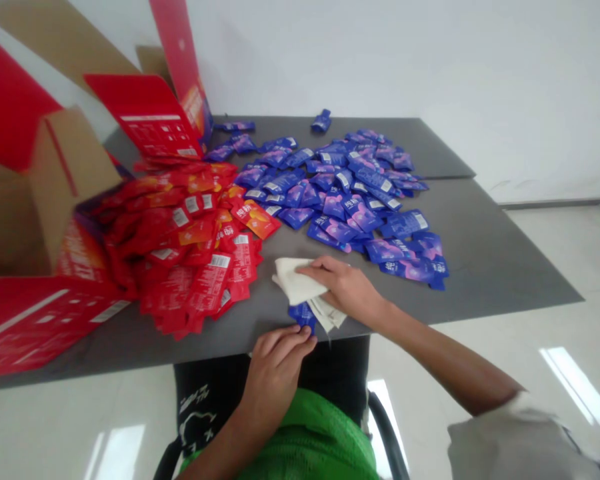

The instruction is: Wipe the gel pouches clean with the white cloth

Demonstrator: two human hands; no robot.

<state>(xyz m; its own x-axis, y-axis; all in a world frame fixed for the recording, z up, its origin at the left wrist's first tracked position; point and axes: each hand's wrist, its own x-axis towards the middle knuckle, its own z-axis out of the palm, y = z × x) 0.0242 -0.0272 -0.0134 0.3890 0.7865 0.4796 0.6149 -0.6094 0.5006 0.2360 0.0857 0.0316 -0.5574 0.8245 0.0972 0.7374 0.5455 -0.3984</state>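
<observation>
- Red cardboard carton sits at the far left of the bench, its flaps splayed wide and its brown inside showing.
- Red sachets lie in a thick, overlapping heap just beside the carton, with a few orange-printed ones among them.
- Left hand sits palm down at the bench's near edge, the forearm rising from below. Its fingers curl loosely, with the tips touching the lower end of a small blue sachet. Whether they have actually gripped it, I can't tell.
- White folded sheet, either paper or cloth, lies flat on the bench between the two heaps, its long axis running from upper left to lower right. Its edge overlaps the top of the small blue sachet.
- Right hand rests on the sheet, fingers stretched out and pointing left, neither closed nor gripping. The forearm slants in from the lower right, out of a grey sleeve.
- Blue sachets are spread in a loose single mass beyond the hands, touching the red heap on its left side, while one lone blue sachet lies apart near the far edge.
</observation>
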